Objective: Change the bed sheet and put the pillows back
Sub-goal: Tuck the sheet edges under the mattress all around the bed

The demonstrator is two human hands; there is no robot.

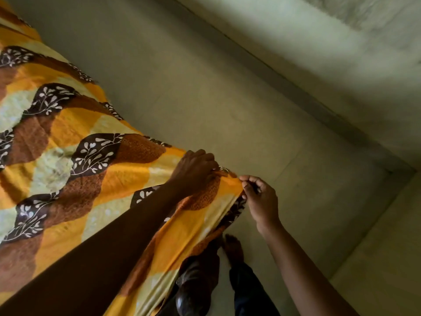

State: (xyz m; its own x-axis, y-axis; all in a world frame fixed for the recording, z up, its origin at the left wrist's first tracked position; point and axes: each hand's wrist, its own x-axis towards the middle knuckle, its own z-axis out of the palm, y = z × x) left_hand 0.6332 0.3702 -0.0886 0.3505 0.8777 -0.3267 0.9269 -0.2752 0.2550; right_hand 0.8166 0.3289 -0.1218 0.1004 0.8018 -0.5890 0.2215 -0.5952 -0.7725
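Sheet (68, 144), orange and brown, lies spread at left, hiding whatever is beneath. Left hand (196, 169) grips its corner; right hand (259, 199) pinches the edge just beside. One foot (232, 247) on the floor (205, 99) shows dimly below.

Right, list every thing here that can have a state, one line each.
bed sheet: spread over the bed, its near corner bunched and draped over the edge.
left hand: fingers curled, grips the sheet at the corner.
right hand: pinches the tip of the sheet's corner.
foot: bare, planted on the floor beside the bed.
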